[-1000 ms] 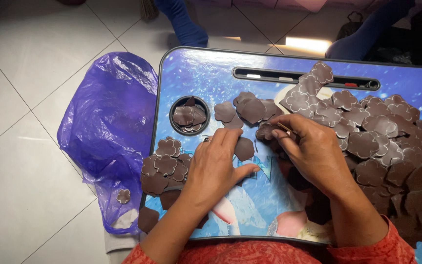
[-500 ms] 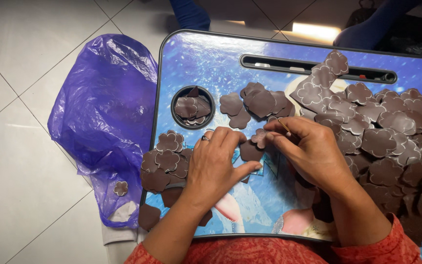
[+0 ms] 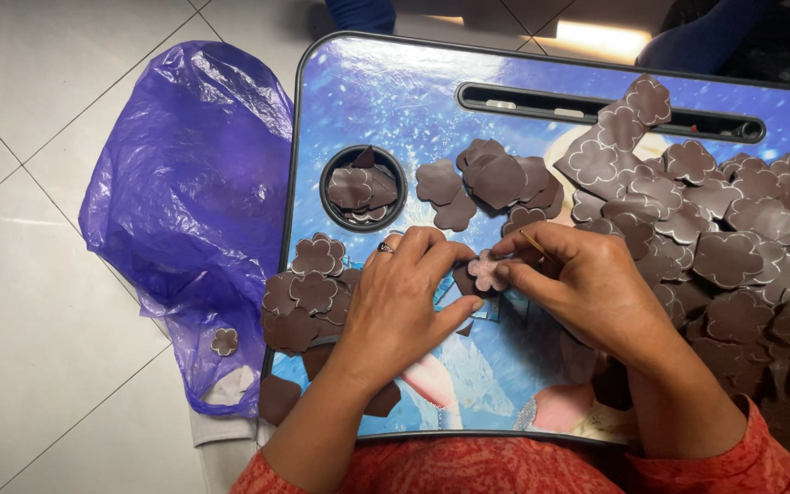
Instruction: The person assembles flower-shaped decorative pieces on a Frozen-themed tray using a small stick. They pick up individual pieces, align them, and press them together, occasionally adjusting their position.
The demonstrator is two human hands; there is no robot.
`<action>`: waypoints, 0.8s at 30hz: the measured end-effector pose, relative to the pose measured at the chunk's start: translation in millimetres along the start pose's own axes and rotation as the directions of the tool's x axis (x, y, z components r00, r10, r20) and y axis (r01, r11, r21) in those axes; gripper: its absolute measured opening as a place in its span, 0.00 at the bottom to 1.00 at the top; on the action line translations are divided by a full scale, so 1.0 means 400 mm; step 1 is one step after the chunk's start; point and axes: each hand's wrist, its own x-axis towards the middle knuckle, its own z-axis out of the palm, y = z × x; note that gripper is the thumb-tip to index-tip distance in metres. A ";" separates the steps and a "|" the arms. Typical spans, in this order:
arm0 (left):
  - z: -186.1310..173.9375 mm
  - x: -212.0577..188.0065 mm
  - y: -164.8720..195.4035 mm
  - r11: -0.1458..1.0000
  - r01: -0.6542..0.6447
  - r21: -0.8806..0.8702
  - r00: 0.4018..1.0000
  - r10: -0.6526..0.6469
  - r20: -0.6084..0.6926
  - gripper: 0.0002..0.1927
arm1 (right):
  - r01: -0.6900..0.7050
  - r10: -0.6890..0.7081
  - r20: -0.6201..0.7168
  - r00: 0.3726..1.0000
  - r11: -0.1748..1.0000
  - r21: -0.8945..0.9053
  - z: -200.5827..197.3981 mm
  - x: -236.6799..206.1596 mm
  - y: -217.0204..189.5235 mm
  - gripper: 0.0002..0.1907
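Where the red sleeves [image 3: 523,467] enter at the near edge, two forearms reach onto a blue lap tray [image 3: 386,101].

Left hand [image 3: 404,297]: fingers curled, tips pinching a small flower piece [image 3: 485,270] from its left side; a ring on one finger.

Right hand [image 3: 582,284]: fingers closed narrow on the same piece from the right, a thin stick [image 3: 532,241] gripped between thumb and forefinger.

Flower piece: pale face up, held between both hands just above the tray's middle.

Left of the hands: a small stack [image 3: 308,293] of dark brown flower cutouts at the tray's edge.

Right: a large heap [image 3: 733,247] of like cutouts, spread to the tray's far side.

Beyond the hands: a round cup recess [image 3: 363,187] holding a few cutouts; a long slot [image 3: 596,102] at the far rim.

On the tile floor [image 3: 38,302], left of the tray: a purple plastic bag [image 3: 189,192], one cutout [image 3: 224,341] lying on it.
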 end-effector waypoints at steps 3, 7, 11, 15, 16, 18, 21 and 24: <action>0.006 0.000 -0.002 1.000 0.015 -0.004 1.000 -0.015 -0.011 0.24 | -0.010 0.010 0.008 1.000 0.997 -0.075 0.011 -0.003 -0.007 0.11; 0.012 -0.002 -0.004 1.000 0.018 -0.023 0.999 -0.019 -0.031 0.24 | 0.012 -0.014 -0.012 1.000 0.992 -0.124 0.030 -0.006 -0.008 0.10; 0.012 -0.003 -0.008 1.000 -0.017 -0.022 0.998 0.016 -0.057 0.25 | 0.180 -0.192 -0.043 0.981 0.964 -0.195 0.042 -0.006 0.005 0.10; 0.005 -0.005 -0.016 0.999 -0.014 -0.048 1.000 0.014 -0.012 0.25 | 0.241 -0.257 -0.044 0.965 0.944 -0.225 0.047 -0.008 0.019 0.11; 0.002 -0.006 -0.018 0.998 -0.015 -0.056 1.000 0.015 -0.003 0.26 | 0.251 -0.268 -0.047 0.962 0.940 -0.231 0.048 -0.008 0.022 0.11; -0.004 -0.006 -0.021 0.997 -0.004 -0.082 1.000 0.006 0.020 0.27 | 0.262 -0.281 -0.049 0.959 0.936 -0.233 0.048 -0.007 0.025 0.11; -0.011 -0.008 -0.024 0.991 0.029 -0.130 0.998 -0.021 0.061 0.30 | 0.265 -0.284 -0.052 0.957 0.936 -0.231 0.050 -0.009 0.029 0.11; -0.019 -0.007 -0.027 0.987 0.040 -0.157 0.997 -0.028 0.079 0.33 | 0.280 -0.306 -0.066 0.950 0.926 -0.254 0.054 -0.011 0.028 0.11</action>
